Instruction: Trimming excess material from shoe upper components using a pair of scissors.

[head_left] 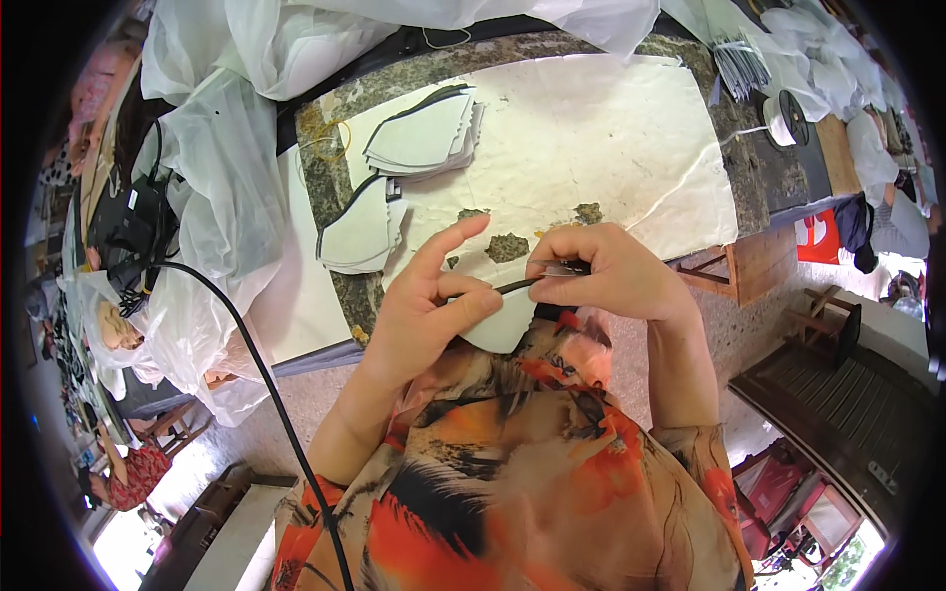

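Close to my body, a white flat piece with a curved lower edge and a black strip along its upper side is held up between both hands. My left hand pinches its left end with thumb and finger, while the index finger points up and away. At the other end my right hand grips the black strip, and a small thin metal tool sticks out between its fingers; its kind is mostly hidden. Beyond the hands lie two fanned stacks of similar black-edged pieces, an upper stack and a lower stack.
A worn white sheet with torn holes covers the table. Clear plastic bags crowd the left and far sides. A spool and a bundle of grey strips lie far right. A black cable runs along my left side.
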